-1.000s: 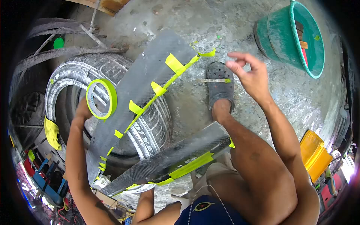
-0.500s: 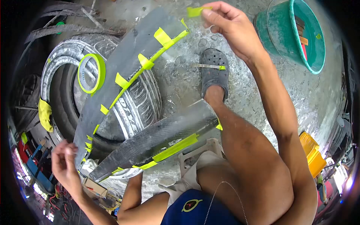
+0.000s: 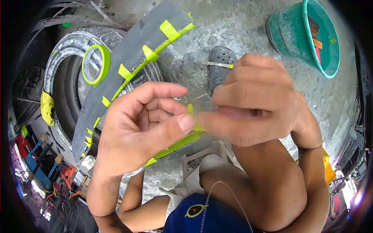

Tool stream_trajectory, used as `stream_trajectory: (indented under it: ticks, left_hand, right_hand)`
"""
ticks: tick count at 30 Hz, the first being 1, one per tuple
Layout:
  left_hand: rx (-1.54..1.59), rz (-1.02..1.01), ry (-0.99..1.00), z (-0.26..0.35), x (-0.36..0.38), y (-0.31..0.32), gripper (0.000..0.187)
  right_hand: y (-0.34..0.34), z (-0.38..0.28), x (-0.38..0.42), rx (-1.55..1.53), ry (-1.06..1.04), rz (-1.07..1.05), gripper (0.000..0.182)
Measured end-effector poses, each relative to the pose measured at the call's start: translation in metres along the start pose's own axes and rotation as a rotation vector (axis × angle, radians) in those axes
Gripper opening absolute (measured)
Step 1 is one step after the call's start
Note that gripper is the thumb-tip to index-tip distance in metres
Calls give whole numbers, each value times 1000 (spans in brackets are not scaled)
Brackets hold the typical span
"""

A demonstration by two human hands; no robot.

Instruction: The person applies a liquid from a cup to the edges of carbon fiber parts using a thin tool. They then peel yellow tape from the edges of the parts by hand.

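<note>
Close to the camera, my left hand and my right hand meet almost fingertip to fingertip. Between them is a small piece of yellow-green tape, pinched by both hands; its full shape is partly hidden and blurred. A long dark panel lies across the tire, with yellow-green tape tabs along its curved edge. Behind my hands is a second dark panel, mostly covered, with a yellow-green strip along its lower edge. The tape roll rests on the first panel's left side.
The tire lies at left with a yellow cloth on it. A green bucket holding blocks stands at upper right. Tools and cables are at lower left, a white stool is below, and a shoe is on the floor.
My right hand has come down from the top with the tape piece. My left hand has moved right and up from the panel's lower end, and both now meet in the middle.
</note>
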State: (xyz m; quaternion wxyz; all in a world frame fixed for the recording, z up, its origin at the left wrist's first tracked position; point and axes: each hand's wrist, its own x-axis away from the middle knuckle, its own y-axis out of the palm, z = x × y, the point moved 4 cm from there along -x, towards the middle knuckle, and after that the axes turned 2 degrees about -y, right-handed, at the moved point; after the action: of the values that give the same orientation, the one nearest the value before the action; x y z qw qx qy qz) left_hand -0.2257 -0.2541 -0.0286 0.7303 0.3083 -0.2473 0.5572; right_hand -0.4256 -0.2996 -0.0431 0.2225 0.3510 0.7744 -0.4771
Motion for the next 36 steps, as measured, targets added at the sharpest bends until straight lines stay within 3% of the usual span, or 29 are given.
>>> stream_trajectory:
  ticks: [3,7,9,13,19,21,28,30,32,36]
  left_hand:
    - [-42,-29,-30,-9,-6,6,37]
    - [3,14,49,-19,-7,11,36]
    - [-74,52,97,-22,-5,12,30]
    - [-250,82,165,-27,4,15,25]
    - [-521,211,260,-29,5,21,17]
    - [-512,223,220,-30,3,22,15]
    - [-510,280,87,-27,7,26,9]
    - [-549,296,78,-30,6,22,9]
    - [-709,259,431,-26,3,21,12]
    - [-814,278,384,-26,5,23,14]
  right_hand:
    - [-2,-2,6,26,-58,-54,32]
    - [-7,-2,15,12,-60,-116,31]
    - [-6,1,21,-84,8,-234,30]
    - [-5,4,27,-157,29,-227,28]
    - [3,13,38,-470,305,-287,20]
    - [5,18,42,-639,526,-319,18]
    - [10,19,43,-810,854,-270,17]
    - [11,18,43,-886,1044,-284,18]
    - [12,14,39,-865,1108,-264,20]
    - [13,13,40,-798,1189,-329,24]
